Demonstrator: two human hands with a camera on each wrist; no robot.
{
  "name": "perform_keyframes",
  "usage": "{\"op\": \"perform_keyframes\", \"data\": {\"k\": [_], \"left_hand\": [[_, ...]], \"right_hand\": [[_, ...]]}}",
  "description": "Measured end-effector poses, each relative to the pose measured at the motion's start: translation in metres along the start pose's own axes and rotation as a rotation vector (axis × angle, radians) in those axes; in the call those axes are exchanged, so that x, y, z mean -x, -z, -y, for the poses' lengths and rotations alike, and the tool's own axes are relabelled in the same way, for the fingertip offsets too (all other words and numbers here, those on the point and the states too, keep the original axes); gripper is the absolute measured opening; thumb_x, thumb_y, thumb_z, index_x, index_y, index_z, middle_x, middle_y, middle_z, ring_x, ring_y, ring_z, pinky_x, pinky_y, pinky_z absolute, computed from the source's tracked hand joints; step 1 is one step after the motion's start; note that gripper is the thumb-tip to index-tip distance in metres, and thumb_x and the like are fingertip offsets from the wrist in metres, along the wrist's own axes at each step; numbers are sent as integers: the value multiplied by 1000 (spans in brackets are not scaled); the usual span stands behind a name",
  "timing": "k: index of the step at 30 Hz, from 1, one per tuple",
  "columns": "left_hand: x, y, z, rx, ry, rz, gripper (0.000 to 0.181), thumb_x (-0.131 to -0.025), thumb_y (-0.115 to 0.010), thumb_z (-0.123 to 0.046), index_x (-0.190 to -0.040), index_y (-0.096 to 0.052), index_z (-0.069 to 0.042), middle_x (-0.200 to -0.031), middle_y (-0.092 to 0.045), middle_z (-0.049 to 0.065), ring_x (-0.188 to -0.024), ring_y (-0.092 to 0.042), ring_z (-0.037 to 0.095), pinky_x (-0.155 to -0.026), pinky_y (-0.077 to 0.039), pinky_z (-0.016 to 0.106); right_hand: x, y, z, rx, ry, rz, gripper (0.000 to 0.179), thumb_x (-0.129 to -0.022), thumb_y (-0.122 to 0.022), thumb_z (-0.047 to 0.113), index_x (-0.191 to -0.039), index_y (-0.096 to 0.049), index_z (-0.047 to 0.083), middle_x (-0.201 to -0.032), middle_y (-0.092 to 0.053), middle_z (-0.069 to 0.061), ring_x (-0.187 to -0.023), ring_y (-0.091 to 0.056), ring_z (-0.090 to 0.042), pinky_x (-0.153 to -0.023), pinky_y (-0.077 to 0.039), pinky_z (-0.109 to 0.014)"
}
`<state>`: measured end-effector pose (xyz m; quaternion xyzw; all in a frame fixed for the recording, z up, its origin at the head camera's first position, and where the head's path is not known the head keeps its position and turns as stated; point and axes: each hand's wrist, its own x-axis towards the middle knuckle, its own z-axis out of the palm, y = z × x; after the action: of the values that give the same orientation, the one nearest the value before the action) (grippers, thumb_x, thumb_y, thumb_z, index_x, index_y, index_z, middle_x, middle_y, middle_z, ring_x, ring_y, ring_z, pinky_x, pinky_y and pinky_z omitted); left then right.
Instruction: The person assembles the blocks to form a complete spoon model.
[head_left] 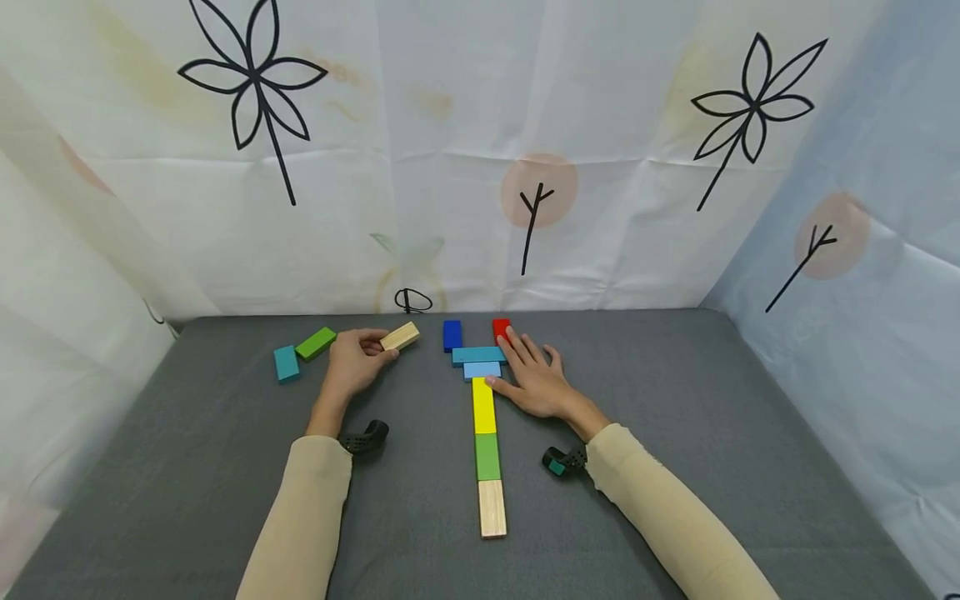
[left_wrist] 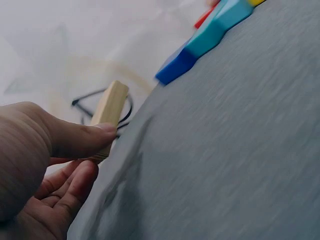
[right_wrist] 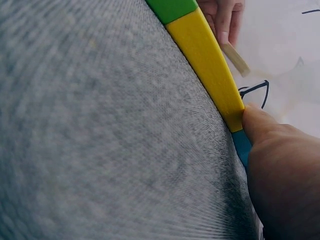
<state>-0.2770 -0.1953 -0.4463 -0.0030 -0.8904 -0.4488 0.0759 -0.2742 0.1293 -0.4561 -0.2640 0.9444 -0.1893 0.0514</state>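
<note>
Between thumb and fingers my left hand (head_left: pixel 354 363) pinches a plain wooden block (head_left: pixel 400 336), held above the grey cloth in the left wrist view. My right hand (head_left: pixel 542 385) lies with fingers spread. Its fingertips reach the red block (head_left: pixel 501 328), and its thumb touches the near-side yellow block (head_left: pixel 483 406) at its far end. Beyond the yellow block lie a light blue block (head_left: pixel 482 370), a longer teal block (head_left: pixel 471 357) across it, and a dark blue block (head_left: pixel 452 335). A green block (head_left: pixel 487 457) and another plain wooden block (head_left: pixel 492 508) continue the line towards me.
Left of my left hand lie a loose green block (head_left: pixel 316 342) and a teal block (head_left: pixel 287 364). Grey cloth (head_left: pixel 247 467) covers the table. A white patterned curtain (head_left: pixel 450 108) stands along the table's back edge.
</note>
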Motion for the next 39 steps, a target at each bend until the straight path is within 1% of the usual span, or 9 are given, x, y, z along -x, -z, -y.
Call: {"op": "perform_keyframes", "data": {"k": [6,10,14,18,22,28,35,39], "left_hand": [[-3,-21,-20,8,-33,35,39,-90,-79,-12,-124,-70,4,-103,-71,19,-93,-68,29,-82,-56,43],[-7,-35,-35,1,-64,69,37,-90,-78,-10,-123,-70,4,-103,-71,18,-92,-68,27,-81,-57,41],[-12,-48,-47,-10,-96,89,35,-90,-77,-7,-122,-70,5,-103,-71,18,-91,-66,26,-81,-56,40],[-17,-60,-57,-8,-111,107,34,-89,-77,-5,-121,-71,5,-101,-70,17,-89,-64,25,-80,-55,38],[-22,-70,-64,-20,-112,138,33,-89,-77,-4,-121,-72,4,-97,-68,15,-85,-60,24,-77,-53,37],[-26,-80,-72,-66,-89,178,33,-90,-77,-6,-122,-73,1,-101,-68,15,-87,-59,25,-78,-53,37],[-27,-85,-74,-75,-94,174,31,-90,-78,-7,-121,-74,-2,-97,-67,12,-84,-57,25,-75,-52,36],[-27,-85,-74,-74,-91,175,31,-90,-78,-7,-121,-74,-3,-99,-68,13,-84,-57,25,-75,-52,37]], "right_hand": [[0,1,0,5,-8,-2,81,-105,-48,50,-164,-12,8,-170,-3,-12,-154,-7,-38,-114,0,-66],[-1,1,-1,19,-23,4,82,-104,-48,52,-164,-12,9,-170,-3,-11,-155,-7,-36,-115,-1,-66],[-1,1,-2,23,-35,12,81,-105,-47,53,-164,-11,9,-170,-2,-10,-155,-7,-36,-115,-1,-65],[-1,1,-1,24,-44,22,81,-105,-45,53,-164,-10,10,-170,-1,-10,-155,-6,-36,-115,-1,-65],[-1,1,0,25,-38,23,81,-105,-45,53,-164,-10,9,-170,-2,-10,-155,-6,-36,-115,-1,-65],[0,2,2,14,-32,21,82,-105,-47,52,-164,-10,9,-170,-2,-11,-155,-7,-37,-115,-1,-66],[-1,1,1,8,-24,18,81,-105,-45,53,-164,-9,9,-171,-1,-10,-155,-6,-36,-115,0,-66],[-2,0,0,14,-28,18,81,-106,-45,53,-164,-9,10,-171,-1,-9,-155,-6,-35,-115,0,-65]]}}
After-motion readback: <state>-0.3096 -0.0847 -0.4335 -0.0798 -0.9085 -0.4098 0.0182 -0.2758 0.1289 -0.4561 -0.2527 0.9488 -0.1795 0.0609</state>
